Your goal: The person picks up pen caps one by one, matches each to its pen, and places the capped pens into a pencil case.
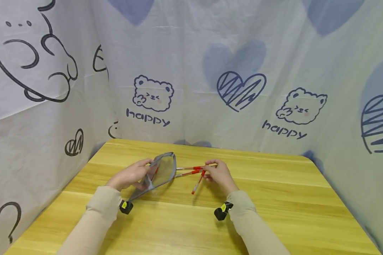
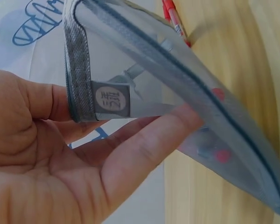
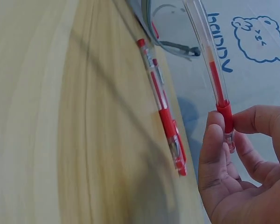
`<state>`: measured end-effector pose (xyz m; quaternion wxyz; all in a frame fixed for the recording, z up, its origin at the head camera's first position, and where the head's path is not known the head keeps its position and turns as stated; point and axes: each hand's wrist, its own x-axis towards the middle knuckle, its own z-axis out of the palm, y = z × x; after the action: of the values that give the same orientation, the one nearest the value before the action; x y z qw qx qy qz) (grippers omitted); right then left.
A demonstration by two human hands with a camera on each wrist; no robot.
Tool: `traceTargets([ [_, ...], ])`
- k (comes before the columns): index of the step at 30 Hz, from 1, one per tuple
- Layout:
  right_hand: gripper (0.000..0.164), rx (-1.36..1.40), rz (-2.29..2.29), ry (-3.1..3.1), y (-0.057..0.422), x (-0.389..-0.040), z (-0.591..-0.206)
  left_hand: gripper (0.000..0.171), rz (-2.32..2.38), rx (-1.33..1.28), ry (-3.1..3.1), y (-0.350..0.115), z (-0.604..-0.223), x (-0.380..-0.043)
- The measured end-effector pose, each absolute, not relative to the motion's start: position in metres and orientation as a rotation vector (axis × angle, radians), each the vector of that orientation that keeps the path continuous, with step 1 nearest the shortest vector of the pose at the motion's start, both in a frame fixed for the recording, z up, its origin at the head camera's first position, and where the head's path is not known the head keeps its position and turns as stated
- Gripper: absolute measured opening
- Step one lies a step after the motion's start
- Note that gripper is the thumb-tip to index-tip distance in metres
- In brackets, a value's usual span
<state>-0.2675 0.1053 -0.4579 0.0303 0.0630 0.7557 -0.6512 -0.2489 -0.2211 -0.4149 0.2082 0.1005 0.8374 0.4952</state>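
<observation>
A grey see-through mesh pouch [image 1: 166, 170] stands tilted with its mouth spread toward the right, and my left hand [image 1: 131, 175] grips its near edge between thumb and fingers. Its zipper edge and a small grey label [image 2: 112, 99] show in the left wrist view. Something red shows through the mesh, its shape unclear. My right hand [image 1: 219, 176] pinches a clear-barrelled red pen [image 3: 218, 79] by its red grip, raised above the table. Two more red pens [image 3: 165, 114] lie side by side on the wood, between the pouch and my right hand.
The wood-grain table [image 1: 185, 223] has its far edge against a white curtain [image 1: 191, 117] printed with hearts and bears. Another curtain side [image 1: 51, 117] stands along the left edge.
</observation>
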Motion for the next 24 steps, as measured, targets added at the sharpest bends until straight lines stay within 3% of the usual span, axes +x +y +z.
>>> traceTargets([
  [24,0.023,0.085,-2.129,2.369,0.057,-0.275,-0.433,0.048,1.443,0.240,2.355,-0.211,-0.420,-0.232],
])
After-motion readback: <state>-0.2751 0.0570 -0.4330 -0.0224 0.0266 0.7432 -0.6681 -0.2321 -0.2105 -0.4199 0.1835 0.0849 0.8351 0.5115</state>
